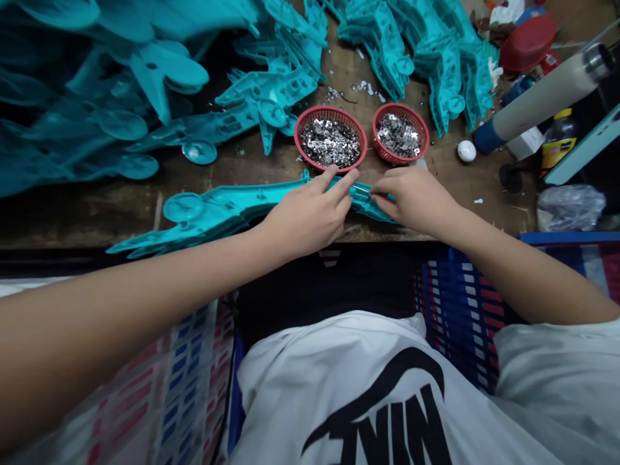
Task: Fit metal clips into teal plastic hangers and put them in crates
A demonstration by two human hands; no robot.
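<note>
A long, curved teal plastic part (232, 200) lies along the front edge of the table, with its pointed end to the left. My left hand (312, 210) is laid over its right half and grips it, index and middle fingers stretched towards the near basket rim; the thumb is hidden. Over the part's right end, my right hand (416, 194) is closed in a pinch on a thin, shiny rod-like piece (361, 188), whose exact kind I cannot make out. Just behind my hands stand two red baskets, a left one (296, 139) and a right one (426, 123), both holding small metal pieces.
More teal parts (121, 84) are heaped at the left, and others (436, 58) lie at the back. To the right are a pale cylinder with a blue end (537, 100), a white ball-like object (466, 151), a yellow-labelled bottle (559, 139) and a clear plastic bag (571, 206).
</note>
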